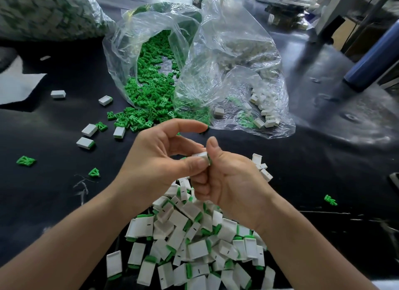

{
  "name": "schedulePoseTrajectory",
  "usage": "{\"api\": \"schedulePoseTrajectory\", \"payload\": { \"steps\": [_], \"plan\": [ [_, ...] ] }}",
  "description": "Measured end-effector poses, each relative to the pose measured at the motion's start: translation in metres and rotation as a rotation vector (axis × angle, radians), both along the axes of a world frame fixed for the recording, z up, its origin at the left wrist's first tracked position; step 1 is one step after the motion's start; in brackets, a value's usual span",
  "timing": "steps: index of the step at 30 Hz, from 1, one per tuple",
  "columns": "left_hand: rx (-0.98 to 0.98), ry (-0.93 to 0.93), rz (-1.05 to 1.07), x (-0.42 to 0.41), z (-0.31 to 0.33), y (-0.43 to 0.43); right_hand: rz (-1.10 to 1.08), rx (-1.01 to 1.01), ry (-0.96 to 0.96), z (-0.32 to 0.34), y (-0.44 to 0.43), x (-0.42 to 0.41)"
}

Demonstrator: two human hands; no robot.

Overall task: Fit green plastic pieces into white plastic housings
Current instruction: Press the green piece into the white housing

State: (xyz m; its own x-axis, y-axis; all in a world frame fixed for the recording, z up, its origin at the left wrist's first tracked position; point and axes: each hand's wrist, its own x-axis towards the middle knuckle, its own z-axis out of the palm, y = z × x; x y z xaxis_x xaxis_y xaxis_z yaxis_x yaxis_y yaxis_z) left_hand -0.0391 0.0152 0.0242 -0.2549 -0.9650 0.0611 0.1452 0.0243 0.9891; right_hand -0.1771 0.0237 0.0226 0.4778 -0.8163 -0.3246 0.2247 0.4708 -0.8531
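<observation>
White housing (201,155) between pinching fingers of left hand (159,160) and right hand (228,181)

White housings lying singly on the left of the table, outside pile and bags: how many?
5 white housings: one far left, one right of it, three nearer. A white scrap farther back is unclear.

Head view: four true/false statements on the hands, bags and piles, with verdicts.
1. The left hand and the right hand both hold one white housing. True.
2. The bag of green pieces is tied shut. False: it lies open, with pieces spilling onto the table.
3. A pile of fitted housings lies on the table under the wrists. True.
4. The table is white. False: it is dark.
</observation>
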Motion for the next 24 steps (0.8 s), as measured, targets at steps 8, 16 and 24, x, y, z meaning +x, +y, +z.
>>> {"api": "schedulePoseTrajectory", "payload": {
  "steps": [8, 16, 24],
  "plan": [
    [0.010, 0.112, -0.010, 0.0008, 0.0008, -0.0005, 0.091, 0.001, -0.132, -0.0005, -0.0022, -0.0003],
    [-0.013, 0.098, -0.026, 0.0002, 0.0027, 0.0008, 0.015, -0.257, 0.206, -0.0032, -0.0015, -0.0045],
    [0.001, 0.089, -0.010, 0.0005, 0.0018, 0.0007, 0.004, -0.331, 0.321, -0.0039, -0.0010, -0.0056]
  ]
}}
